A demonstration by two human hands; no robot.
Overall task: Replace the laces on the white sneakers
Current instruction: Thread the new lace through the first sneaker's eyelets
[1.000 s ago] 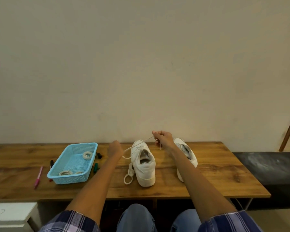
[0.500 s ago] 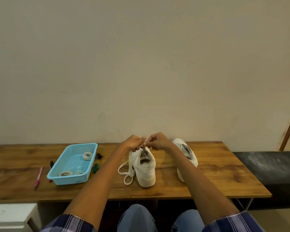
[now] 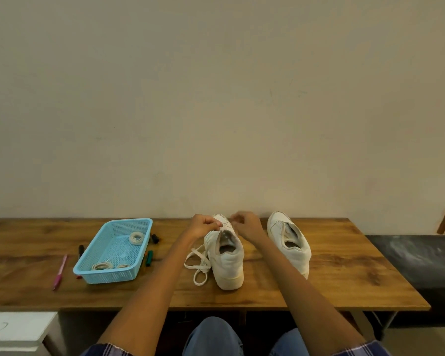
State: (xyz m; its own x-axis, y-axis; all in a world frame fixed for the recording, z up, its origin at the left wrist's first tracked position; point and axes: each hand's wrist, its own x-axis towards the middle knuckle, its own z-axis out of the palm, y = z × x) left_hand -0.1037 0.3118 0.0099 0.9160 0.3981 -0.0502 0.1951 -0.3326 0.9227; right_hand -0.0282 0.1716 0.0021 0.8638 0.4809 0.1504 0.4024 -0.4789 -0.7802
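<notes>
Two white sneakers stand on the wooden table [image 3: 344,286], heels toward me. The left sneaker [image 3: 228,258] is between my hands; its white lace [image 3: 199,263] trails in loops onto the table at its left side. My left hand [image 3: 203,226] pinches a short stretch of lace over the shoe's front eyelets, and my right hand [image 3: 246,226] pinches the same stretch a little to the right. The right sneaker [image 3: 289,244] stands apart, with no lace visible in it.
A light blue plastic basket [image 3: 108,274] at the left holds three coiled laces. Markers [image 3: 149,256] lie beside its right wall and a pink pen [image 3: 60,272] to its left. A dark bench [image 3: 419,258] adjoins the table's right end.
A second ago my hands held the lace stretched wide apart. They then came together over the left sneaker's front and now sit slightly apart there.
</notes>
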